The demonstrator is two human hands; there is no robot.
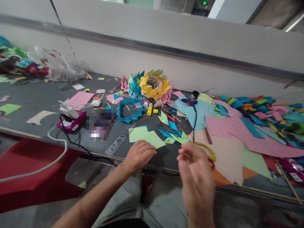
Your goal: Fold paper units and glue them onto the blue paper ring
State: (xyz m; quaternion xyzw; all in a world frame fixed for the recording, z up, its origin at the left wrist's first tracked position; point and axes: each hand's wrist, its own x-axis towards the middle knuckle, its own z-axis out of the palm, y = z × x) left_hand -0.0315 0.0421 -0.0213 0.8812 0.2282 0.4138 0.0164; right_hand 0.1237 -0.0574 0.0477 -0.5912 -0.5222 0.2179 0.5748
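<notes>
My left hand (139,155) rests curled at the near edge of the dark table (42,101), its fingers touching the near corner of a light green paper sheet (146,136). My right hand (196,180) hovers in front of the table edge, blurred by motion, with its fingers loosely bent and nothing visible in them. Just beyond it lie yellow-handled scissors (209,151). Small folded green and blue paper pieces (174,134) lie between the sheet and the scissors.
Folded paper flowers in yellow, pink and blue (149,86) stand mid-table, with a yellow glue stick (149,109) and a glue gun (190,102). Large pink and blue sheets (239,133) spread right. A ruler (120,141), magenta device (71,123), white cable and red chair (28,171) are left.
</notes>
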